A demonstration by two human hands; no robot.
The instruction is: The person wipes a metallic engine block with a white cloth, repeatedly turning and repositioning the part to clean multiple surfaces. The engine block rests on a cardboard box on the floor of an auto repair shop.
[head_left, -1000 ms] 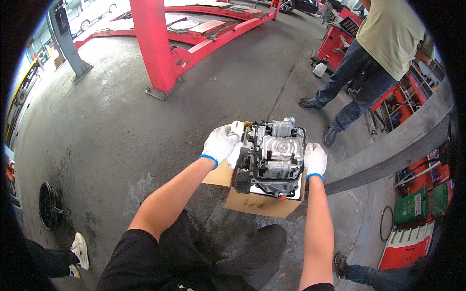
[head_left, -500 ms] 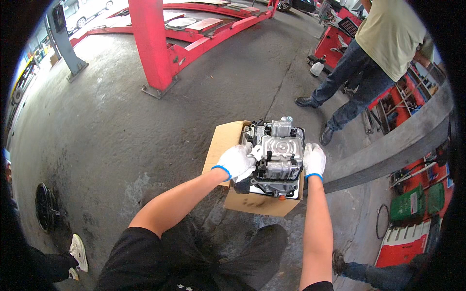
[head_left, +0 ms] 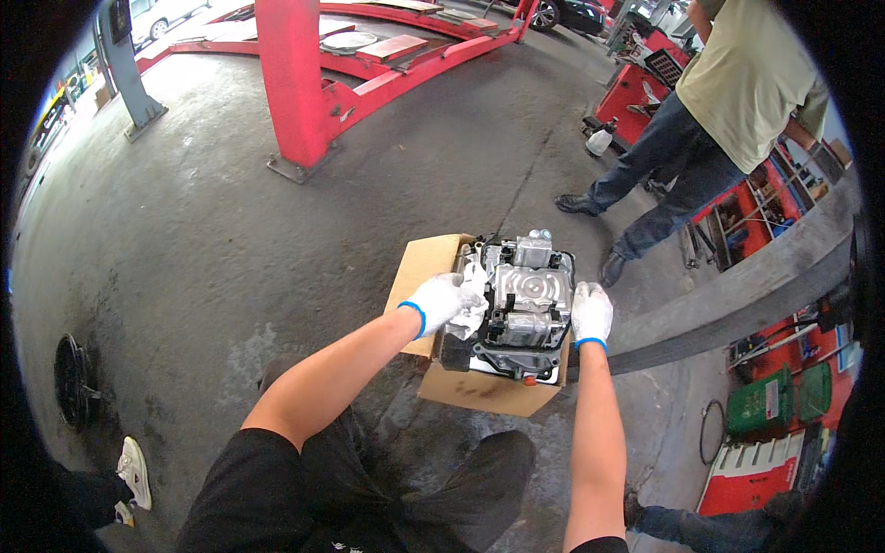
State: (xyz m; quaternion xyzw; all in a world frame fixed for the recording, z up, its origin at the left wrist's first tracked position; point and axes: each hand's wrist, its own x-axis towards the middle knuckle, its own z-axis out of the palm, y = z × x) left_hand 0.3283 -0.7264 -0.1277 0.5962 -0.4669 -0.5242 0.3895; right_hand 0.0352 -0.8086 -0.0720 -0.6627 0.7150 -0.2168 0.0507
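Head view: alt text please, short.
Gloved left hand and right hand grip the sides of a metal car part sitting on a cardboard box on a garage floor. Another person stands nearby.

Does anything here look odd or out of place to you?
Mainly the perch: a heavy-looking metal unit sits on an open cardboard box on the bare, stained concrete floor, overhanging its left edge. The left hand presses a white rag against it; the right hand steadies the other side. No fresh spill shows.
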